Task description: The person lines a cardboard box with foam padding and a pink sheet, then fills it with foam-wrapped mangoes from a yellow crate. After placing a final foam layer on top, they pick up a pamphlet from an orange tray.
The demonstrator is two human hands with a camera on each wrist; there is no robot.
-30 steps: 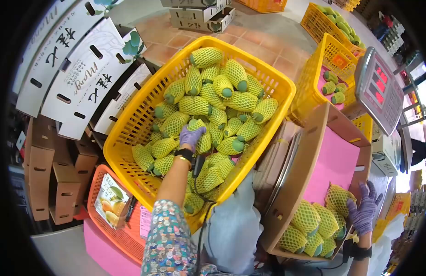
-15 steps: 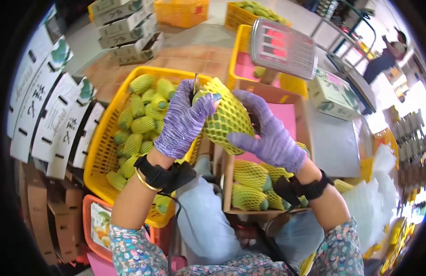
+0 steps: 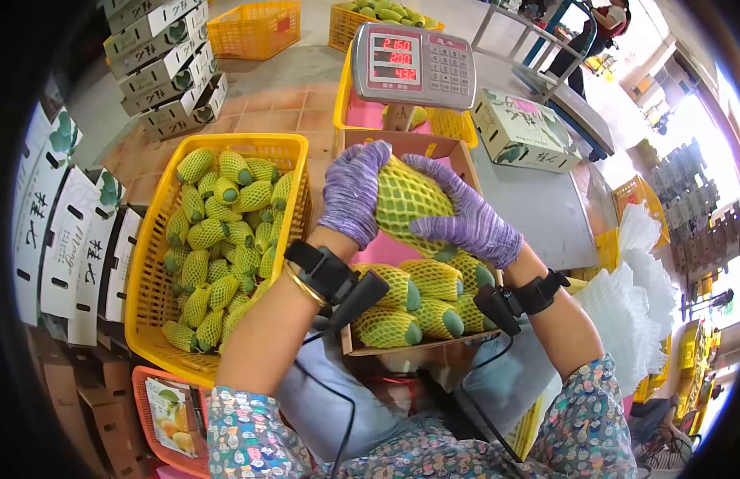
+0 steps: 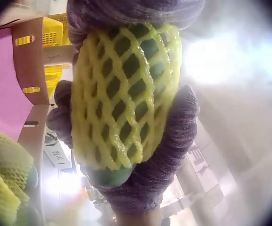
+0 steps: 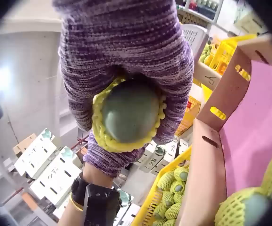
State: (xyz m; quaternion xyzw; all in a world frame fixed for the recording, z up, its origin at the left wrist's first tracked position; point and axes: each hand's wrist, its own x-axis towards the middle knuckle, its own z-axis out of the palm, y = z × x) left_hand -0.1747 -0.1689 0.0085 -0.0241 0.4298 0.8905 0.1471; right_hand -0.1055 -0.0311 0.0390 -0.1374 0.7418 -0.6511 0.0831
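Both gloved hands hold one green fruit in a yellow foam net (image 3: 411,201) above a cardboard box (image 3: 350,339). The left hand (image 3: 356,191) grips its left end; the right hand (image 3: 470,217) curls round its right side, thumb across the front. In the left wrist view the netted fruit (image 4: 126,94) stands between the two gloves, a bare green end showing below. The right wrist view shows that rounded end (image 5: 130,110) between the right hand's (image 5: 126,56) fingers and thumb. Several netted fruits (image 3: 435,279) lie in the near part of the box on pink lining.
A yellow basket (image 3: 138,295) of netted fruits stands left, an orange basket (image 3: 142,415) below it. Behind the box are a scale (image 3: 414,65) with red digits and a yellow crate (image 3: 346,104). White cartons (image 3: 166,72) are stacked back left; a printed carton (image 3: 526,132) lies right.
The left hand was in the yellow basket a second ago; a netted fruit is now between both hands over the box. Since half a second ago, the fruit has turned and the view has shifted right.
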